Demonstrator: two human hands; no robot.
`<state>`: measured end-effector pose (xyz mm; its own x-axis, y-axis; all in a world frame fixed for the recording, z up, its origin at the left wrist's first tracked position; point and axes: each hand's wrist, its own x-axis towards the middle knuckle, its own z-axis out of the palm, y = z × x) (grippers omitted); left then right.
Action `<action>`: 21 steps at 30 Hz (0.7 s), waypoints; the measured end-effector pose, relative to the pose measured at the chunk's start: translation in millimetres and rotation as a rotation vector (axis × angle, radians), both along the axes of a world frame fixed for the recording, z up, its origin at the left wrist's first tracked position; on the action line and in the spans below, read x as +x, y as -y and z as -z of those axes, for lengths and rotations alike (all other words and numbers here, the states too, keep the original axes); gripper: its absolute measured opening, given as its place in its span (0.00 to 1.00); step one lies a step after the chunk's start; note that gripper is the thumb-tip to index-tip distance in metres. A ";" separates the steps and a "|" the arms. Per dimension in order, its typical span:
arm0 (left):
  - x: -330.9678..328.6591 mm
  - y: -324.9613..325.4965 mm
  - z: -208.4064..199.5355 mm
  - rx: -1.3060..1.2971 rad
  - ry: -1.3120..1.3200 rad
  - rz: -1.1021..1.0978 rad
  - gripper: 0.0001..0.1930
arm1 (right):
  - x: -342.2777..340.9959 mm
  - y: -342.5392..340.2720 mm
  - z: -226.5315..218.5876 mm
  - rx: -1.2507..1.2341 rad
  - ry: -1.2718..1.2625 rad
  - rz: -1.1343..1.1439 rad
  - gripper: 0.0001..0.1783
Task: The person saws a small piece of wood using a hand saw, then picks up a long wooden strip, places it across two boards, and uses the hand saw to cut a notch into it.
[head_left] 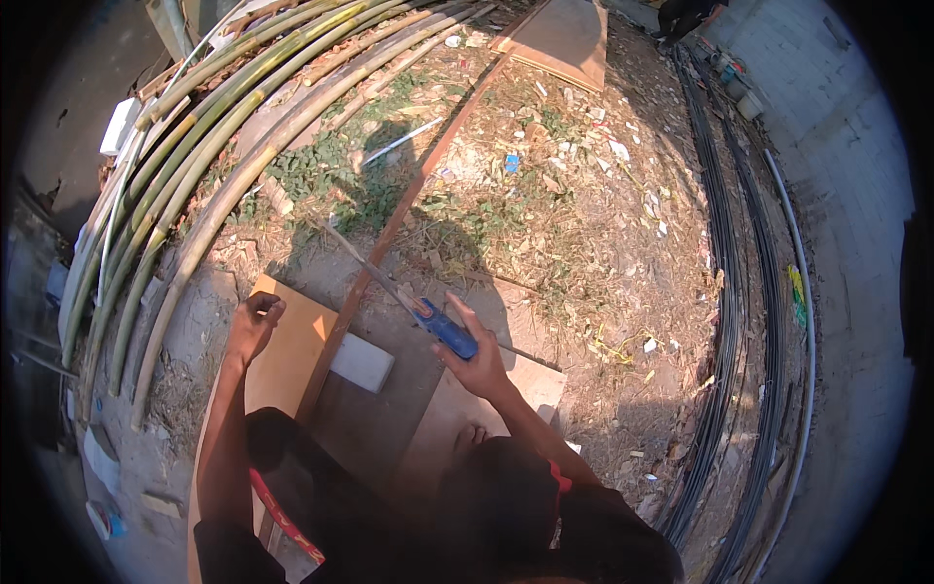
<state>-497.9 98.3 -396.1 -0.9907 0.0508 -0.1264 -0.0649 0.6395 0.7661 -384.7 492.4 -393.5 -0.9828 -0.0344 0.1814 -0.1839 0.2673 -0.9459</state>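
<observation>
Tool with blue handle and long narrow blade [446,329] sits between right hand's [479,360] thumb and fingers. Left hand [257,323] half-curled above flat tan wooden board [287,350]; can't tell if pinching.

Bamboo poles [261,159]: heaped along the upper left, kinda bowed by the lens.
Dark rods [722,243]: laid in two long bundles down the right side.
Pale pipe [808,302]: stretched out between the rods and the grey wall [861,185].
Blue scrap [512,164]: surrounded by dry litter [603,224], pretty easily spotted.
Buckets [749,104]: tucked near the wall, upper right.
</observation>
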 end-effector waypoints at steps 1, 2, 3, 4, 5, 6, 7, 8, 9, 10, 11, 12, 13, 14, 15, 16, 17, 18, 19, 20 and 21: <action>-9.3 -13.6 12.2 0.026 -0.038 0.001 0.18 | -5.8 -5.8 -0.4 -0.018 -0.052 -0.014 0.39; -25.4 -50.1 19.4 -0.053 0.009 -0.053 0.19 | -18.5 -13.7 18.4 -0.097 -0.129 -0.023 0.35; -31.6 -72.7 40.9 -0.181 0.029 -0.068 0.20 | -22.6 -22.0 36.0 -0.137 -0.088 -0.023 0.34; -30.6 -85.9 76.7 -0.224 -0.022 -0.163 0.20 | -21.6 -24.9 49.3 -0.154 -0.075 -0.016 0.33; -24.4 -99.5 100.2 -0.211 0.020 -0.342 0.20 | -16.5 -21.2 57.2 -0.207 -0.028 -0.041 0.33; -11.9 -101.2 130.5 -0.266 -0.098 -0.430 0.21 | -12.6 -22.9 57.8 -0.164 0.041 -0.066 0.33; 0.3 -106.5 151.4 -0.325 -0.125 -0.490 0.25 | -8.0 -26.4 63.5 -0.102 0.106 -0.081 0.33; 7.7 -103.8 157.2 -0.351 -0.110 -0.501 0.25 | -5.4 -21.5 72.2 -0.122 0.124 -0.097 0.33; 16.7 -110.0 163.0 -0.358 -0.138 -0.603 0.27 | -0.6 -23.2 80.6 -0.115 0.162 -0.136 0.33; 22.0 -116.3 168.2 -0.367 -0.169 -0.701 0.29 | 2.4 -24.3 87.1 -0.109 0.199 -0.172 0.33; 21.1 -121.6 173.0 -0.331 -0.160 -0.756 0.32 | 3.8 -25.7 92.0 -0.121 0.216 -0.178 0.33; 21.9 -124.3 178.0 -0.350 -0.141 -0.764 0.32 | 5.8 -28.5 93.3 -0.128 0.190 -0.204 0.34; 20.3 -125.1 182.3 -0.283 -0.145 -0.820 0.32 | 7.0 -29.8 96.4 -0.136 0.165 -0.228 0.34; 20.8 -123.8 185.6 -0.216 -0.149 -0.875 0.31 | 7.2 -28.2 103.9 -0.149 0.187 -0.237 0.34; 21.9 -122.0 189.1 -0.267 -0.203 -0.751 0.31 | 3.7 -27.1 111.7 -0.130 0.140 -0.263 0.35; 24.4 -122.0 193.6 -0.279 -0.188 -0.756 0.31 | 1.7 -26.2 117.5 -0.112 0.094 -0.288 0.36; 27.3 -122.4 198.4 -0.360 -0.212 -0.677 0.32 | 1.8 -27.3 120.9 -0.118 0.111 -0.296 0.36; 30.3 -118.5 195.7 -0.448 -0.242 -0.604 0.32 | -0.7 -24.8 117.5 -0.067 0.133 -0.322 0.37; 29.1 -124.6 193.2 -0.336 -0.201 -0.636 0.36 | -4.1 -24.7 116.2 -0.011 0.156 -0.339 0.38; 27.0 -127.0 189.0 -0.347 -0.191 -0.643 0.36 | -8.0 -23.7 115.3 -0.019 0.166 -0.349 0.38; 24.9 -129.8 188.5 -0.428 -0.193 -0.578 0.37 | -13.1 -24.9 113.4 -0.028 0.182 -0.350 0.39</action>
